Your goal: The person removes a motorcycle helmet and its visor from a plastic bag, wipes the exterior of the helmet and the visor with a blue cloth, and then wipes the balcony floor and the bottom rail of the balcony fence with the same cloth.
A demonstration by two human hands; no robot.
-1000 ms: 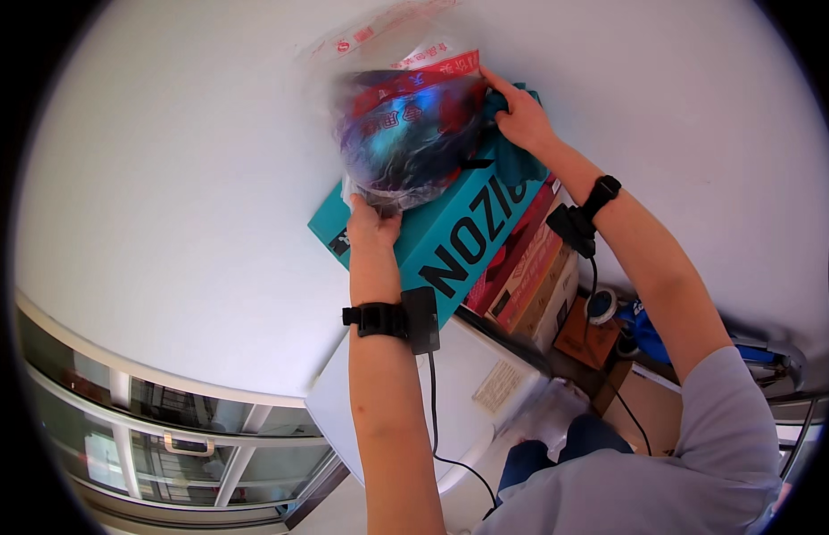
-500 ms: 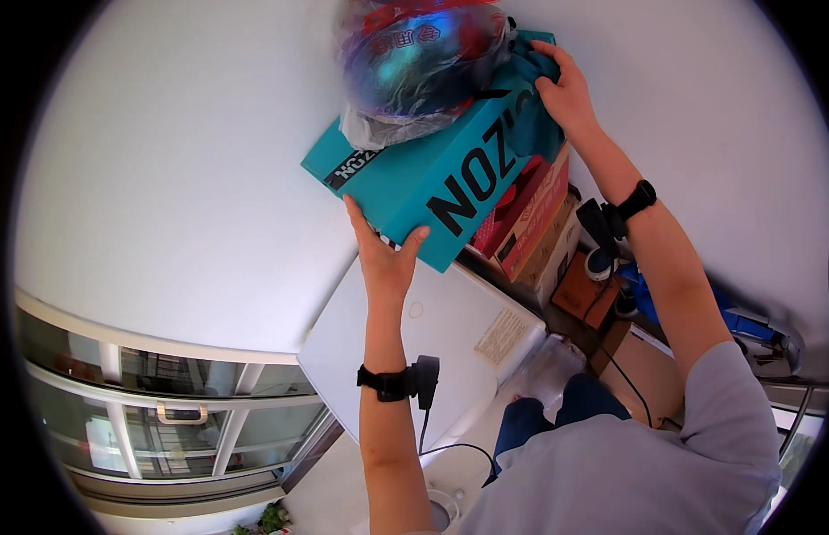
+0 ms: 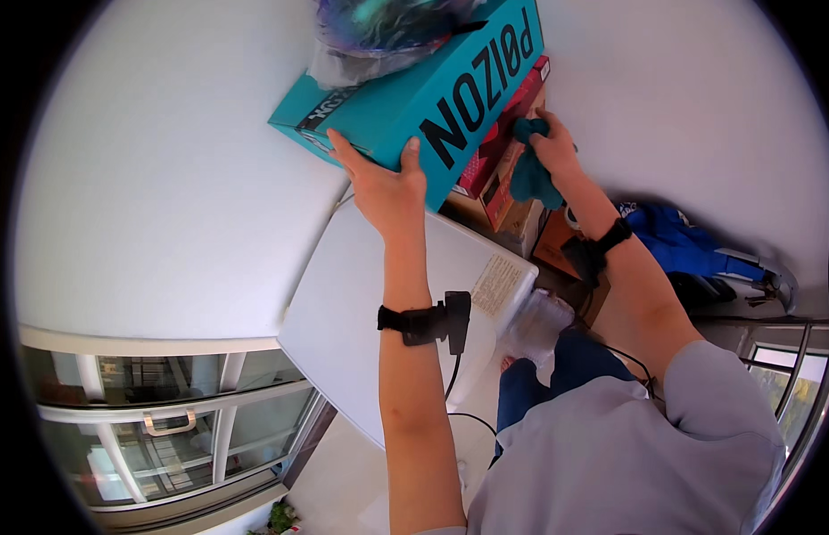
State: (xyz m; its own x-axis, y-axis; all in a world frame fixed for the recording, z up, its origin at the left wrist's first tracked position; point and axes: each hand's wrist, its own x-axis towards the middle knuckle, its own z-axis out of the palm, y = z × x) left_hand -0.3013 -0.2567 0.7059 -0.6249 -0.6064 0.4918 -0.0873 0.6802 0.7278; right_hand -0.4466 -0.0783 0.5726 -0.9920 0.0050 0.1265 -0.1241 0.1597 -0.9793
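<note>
My left hand [image 3: 386, 189] grips the lower edge of a long teal cardboard box [image 3: 405, 107] that lies tilted on a stack. On top of the box rests a clear plastic bag [image 3: 379, 31] with a colourful, shiny thing inside, partly cut off by the frame's top. My right hand [image 3: 557, 147] holds a bunched teal cloth [image 3: 530, 183] against the red boxes [image 3: 499, 143] stacked under the teal one. Both wrists wear black bands.
A white appliance top [image 3: 361, 312] with a label lies below the stack. A blue bundle [image 3: 677, 236] sits at the right beside brown cardboard boxes [image 3: 557, 250]. Glass-fronted frames [image 3: 164, 419] run along the lower left. A black cable [image 3: 450, 392] hangs from my left wrist.
My right hand came off the top of the teal box and the bag, down to the red boxes, now with a teal cloth. My left hand stays at the box's lower edge.
</note>
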